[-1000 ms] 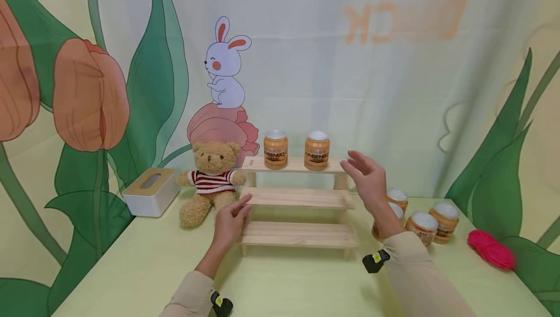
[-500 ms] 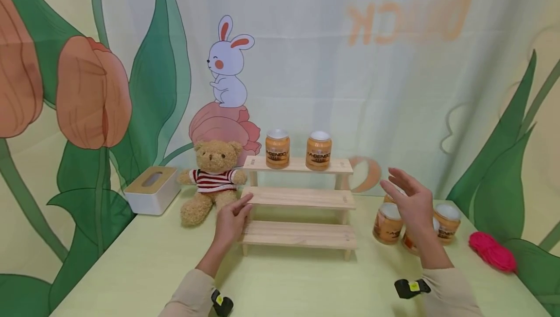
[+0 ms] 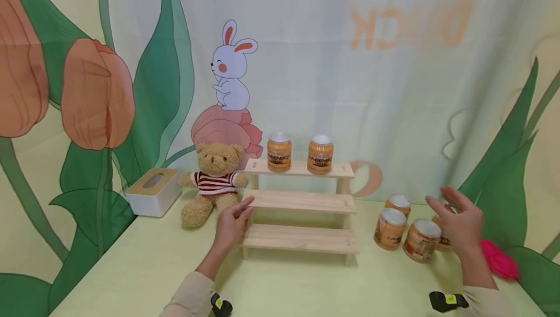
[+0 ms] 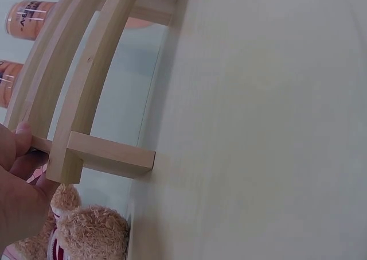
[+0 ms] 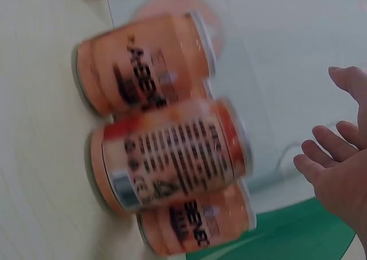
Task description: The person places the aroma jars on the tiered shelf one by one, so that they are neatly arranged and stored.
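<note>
Shelf [image 3: 302, 201] stands on pale-green table [image 3: 315, 288] before tulip-printed curtain [image 3: 341, 93].

A pale, three-tiered wooden rack [image 3: 299, 202] is standing on the table [image 3: 306, 288], the left hand [image 3: 232, 224] gripping its left end at the middle tier. Up top, an orange jar [image 3: 279, 155] and its matching neighbor [image 3: 320, 157] are standing upright and apart, pale lids on, dark lettering facing forward. To the rack's right, four similar jars are standing upright in a cluster on the table: a rear jar [image 3: 399, 203] showing partly behind a front-left jar [image 3: 389, 232], a front jar [image 3: 422, 241] displaying fine print and a barcode, and a far-right jar [image 3: 443, 243], which the right hand [image 3: 461, 224] is partly covering, its fingers bending loosely.
</note>
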`<state>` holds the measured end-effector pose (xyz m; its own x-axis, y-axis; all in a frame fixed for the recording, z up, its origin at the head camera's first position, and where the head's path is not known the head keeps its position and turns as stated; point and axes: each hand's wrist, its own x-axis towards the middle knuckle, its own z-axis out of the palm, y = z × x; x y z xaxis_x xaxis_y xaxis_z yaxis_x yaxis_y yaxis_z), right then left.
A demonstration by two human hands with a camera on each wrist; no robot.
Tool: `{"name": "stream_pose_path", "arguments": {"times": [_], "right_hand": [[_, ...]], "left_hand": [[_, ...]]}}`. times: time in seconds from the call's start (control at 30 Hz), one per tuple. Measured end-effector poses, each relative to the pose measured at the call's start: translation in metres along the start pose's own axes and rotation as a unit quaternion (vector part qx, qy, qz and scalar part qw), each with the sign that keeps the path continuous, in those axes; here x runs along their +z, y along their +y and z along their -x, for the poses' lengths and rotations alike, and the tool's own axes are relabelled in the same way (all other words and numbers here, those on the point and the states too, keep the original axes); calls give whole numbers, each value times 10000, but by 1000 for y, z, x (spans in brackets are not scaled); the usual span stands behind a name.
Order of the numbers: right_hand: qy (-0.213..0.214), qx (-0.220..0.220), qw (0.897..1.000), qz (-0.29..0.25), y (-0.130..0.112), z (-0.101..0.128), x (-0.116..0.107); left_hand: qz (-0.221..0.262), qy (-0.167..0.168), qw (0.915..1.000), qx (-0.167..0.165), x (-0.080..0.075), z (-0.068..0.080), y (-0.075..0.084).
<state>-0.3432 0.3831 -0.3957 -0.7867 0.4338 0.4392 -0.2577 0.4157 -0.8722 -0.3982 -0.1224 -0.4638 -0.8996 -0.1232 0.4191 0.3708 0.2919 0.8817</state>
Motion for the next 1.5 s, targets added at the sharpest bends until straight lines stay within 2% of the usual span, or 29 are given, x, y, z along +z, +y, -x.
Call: {"name": "stream_pose_path", "arguments": {"times": [0.2,0.37,0.53,0.73,1.0,1.17,1.33,1.5], "right_hand": [[71,376,9989,273,22,-11,-28],[-216,680,9943,793,38,-19,-36],[-640,602,9879,1279,53,-24,-40],[-948,602,9838,1398,69,-27,-41],[-1236,642,9792,1474,75,-27,-36],[-1156,483,9780,1669,86,-27,-35],[-1040,711,9811,1470,101,-28,-31],[-895,1095,9821,1248,106,-26,-27]], "left_hand": [[-25,-33,10000,38,1,3,-1],[-42,-29,10000,17,0,3,1],[60,-43,10000,8,-2,2,3],[127,-51,9999,-42,-2,3,5],[137,-39,9998,-101,-1,3,4],[132,-58,9999,-90,-1,4,3],[96,-59,9999,-100,-1,3,3],[103,-71,9999,-87,-2,3,1]]}}
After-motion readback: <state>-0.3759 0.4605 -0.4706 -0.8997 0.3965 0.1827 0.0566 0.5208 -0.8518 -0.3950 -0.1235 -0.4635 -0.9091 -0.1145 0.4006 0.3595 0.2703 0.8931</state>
